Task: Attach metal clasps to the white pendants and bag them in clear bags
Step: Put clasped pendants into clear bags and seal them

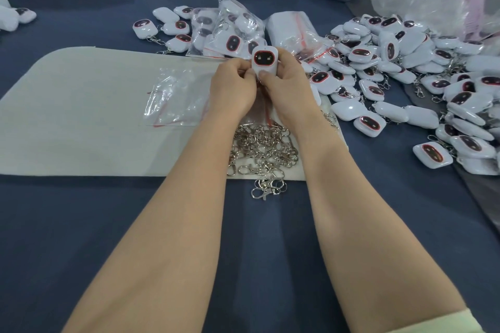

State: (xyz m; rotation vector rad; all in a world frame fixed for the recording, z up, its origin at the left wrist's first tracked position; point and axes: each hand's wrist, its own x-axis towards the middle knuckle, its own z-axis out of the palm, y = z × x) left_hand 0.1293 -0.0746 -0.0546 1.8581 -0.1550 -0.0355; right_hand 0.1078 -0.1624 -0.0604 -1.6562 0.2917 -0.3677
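A white rounded plastic pendant (264, 61) (dark red-rimmed face up) sits above the beige felt mat (81, 121), left hand (232, 88) fingers pinching its lower edge, right hand (285, 89) fingers curled round its side.

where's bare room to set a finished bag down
Free: the white mat left of the empty clear bags, and the blue tablecloth nearer you. Crowded: loose pendants piled right, bagged pendants beyond the mat, metal clasps at its near edge.

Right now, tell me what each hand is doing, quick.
Left hand: fingers curled, pinching the lower edge of the white pendant.
Right hand: grips the same pendant, thumb on its front.
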